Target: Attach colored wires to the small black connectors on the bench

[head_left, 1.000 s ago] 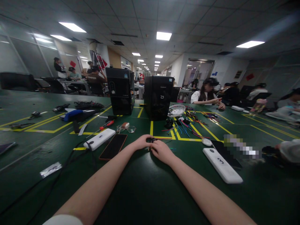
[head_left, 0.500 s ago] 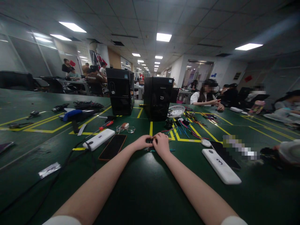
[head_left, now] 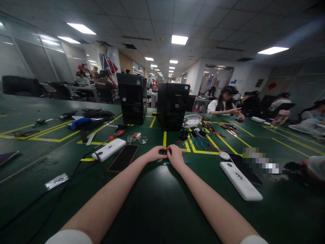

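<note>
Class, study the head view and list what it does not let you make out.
- Head view: the full shape of the small dark part, covered by the left hand and right hand; the right hand's grip is unclear.
- Head view: the item at right, obscured by pixelation.
- Head view: the dark flat object, cut by the left edge.

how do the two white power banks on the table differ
The left power bank slants up toward the picture's right; the right power bank slants down that way. The left power bank looks smaller in the picture than the right power bank. The right power bank is marked 3; the left power bank's marking is hard to read. Both are white, long and rounded.
</note>
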### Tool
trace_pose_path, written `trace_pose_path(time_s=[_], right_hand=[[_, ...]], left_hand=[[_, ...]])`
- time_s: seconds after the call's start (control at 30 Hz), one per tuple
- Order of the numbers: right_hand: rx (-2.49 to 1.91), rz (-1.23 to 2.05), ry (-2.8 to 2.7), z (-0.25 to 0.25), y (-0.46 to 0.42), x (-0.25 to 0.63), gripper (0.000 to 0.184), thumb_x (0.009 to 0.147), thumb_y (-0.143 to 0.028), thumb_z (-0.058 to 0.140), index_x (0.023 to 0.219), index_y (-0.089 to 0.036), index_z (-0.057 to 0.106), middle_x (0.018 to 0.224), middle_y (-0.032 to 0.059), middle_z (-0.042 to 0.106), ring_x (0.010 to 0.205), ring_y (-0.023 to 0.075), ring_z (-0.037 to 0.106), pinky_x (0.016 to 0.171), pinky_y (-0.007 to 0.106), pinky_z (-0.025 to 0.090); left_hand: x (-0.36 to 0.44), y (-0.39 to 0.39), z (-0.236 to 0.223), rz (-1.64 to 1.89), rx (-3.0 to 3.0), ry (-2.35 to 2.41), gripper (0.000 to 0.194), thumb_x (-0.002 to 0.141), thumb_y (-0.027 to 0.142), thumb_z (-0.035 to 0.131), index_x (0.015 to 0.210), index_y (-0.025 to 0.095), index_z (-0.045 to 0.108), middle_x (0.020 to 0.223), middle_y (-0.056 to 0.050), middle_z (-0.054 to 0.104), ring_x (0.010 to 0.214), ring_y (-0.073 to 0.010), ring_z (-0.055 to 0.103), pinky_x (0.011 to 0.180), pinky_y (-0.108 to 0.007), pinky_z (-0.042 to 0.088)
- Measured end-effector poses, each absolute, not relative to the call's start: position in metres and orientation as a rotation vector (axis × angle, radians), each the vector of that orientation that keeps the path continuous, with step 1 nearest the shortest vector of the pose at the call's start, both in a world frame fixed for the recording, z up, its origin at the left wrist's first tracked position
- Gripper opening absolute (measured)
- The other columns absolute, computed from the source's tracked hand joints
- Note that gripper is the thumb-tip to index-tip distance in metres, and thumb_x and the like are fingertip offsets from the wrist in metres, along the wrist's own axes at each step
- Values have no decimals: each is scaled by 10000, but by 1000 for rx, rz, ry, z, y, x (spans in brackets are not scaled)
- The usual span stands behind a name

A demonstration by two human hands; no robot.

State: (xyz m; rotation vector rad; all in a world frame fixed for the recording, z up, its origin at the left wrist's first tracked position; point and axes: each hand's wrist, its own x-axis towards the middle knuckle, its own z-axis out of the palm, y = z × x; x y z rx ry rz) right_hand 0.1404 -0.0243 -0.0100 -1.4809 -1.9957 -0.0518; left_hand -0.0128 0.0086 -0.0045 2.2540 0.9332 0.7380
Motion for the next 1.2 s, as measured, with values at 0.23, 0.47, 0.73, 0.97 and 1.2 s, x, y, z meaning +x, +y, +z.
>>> trace_pose_path(time_s=[0.23,0.47,0.73,0.97,1.2], right_hand=[[-1531,-86,-1995,-17,-22,141,124,804,-147,400,860,-170,508,870,52,539,871,177,470,801,313,300],[-1564,-147,-1997,-20,-21,141,136,814,-139,386,879,-165,503,874,62,543,878,186,468,822,325,287],[-1559,-118,-1995,-19,-22,141,135,811,-137,386,877,-162,501,873,57,537,882,181,466,836,329,281],[-1559,-106,-1994,-19,-23,141,144,815,-147,383,883,-162,508,877,65,540,893,189,467,853,342,280],[-1542,-128,-1981,-18,-24,141,147,809,-137,384,872,-163,514,867,68,544,886,191,466,863,346,280]], left_hand=[[-9,9,-5,727,2282,915,406,689,304,649,1048,118,609,1034,-92,624,954,-219,564,856,-308,414],[-7,11,-7,734,2316,928,382,688,293,650,1023,111,620,1006,-93,637,950,-227,568,859,-318,415],[-7,11,-8,731,2302,940,424,677,319,655,1040,104,610,1028,-104,625,947,-225,568,863,-318,416],[-7,10,-6,711,2304,930,395,680,311,653,1025,122,616,997,-83,634,948,-227,564,857,-322,415],[-7,8,-4,702,2310,938,406,678,317,657,1033,125,616,1010,-85,630,940,-226,566,849,-317,415]])
